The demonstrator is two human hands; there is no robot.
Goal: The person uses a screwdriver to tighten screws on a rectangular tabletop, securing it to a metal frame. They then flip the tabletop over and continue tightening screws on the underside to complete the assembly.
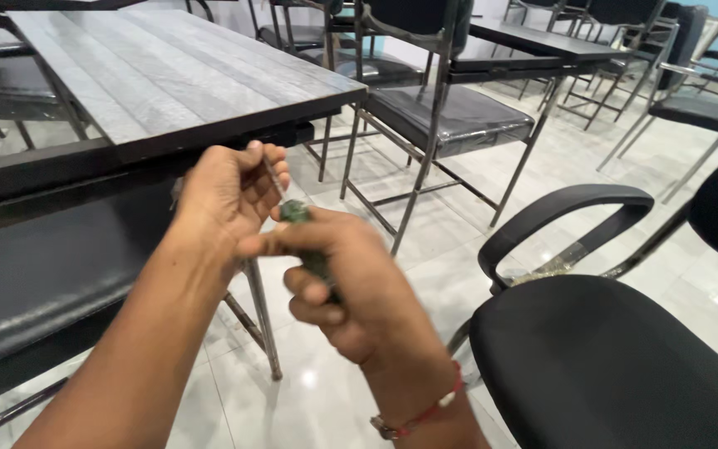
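Screwdriver (309, 249) held just below the worktop (168, 75) edge, between both hands. Right hand (342, 283) wrapped tight around its green handle; left hand (226, 195) pinching the thin metal shaft with closed fingers (272, 166). Black armchair (608, 357) to the right of the screwdriver, above pale tiled floor (326, 391).

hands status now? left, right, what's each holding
Left hand: closed, fingertips pinching the thin metal shaft of the screwdriver.
Right hand: closed around the screwdriver's green handle.
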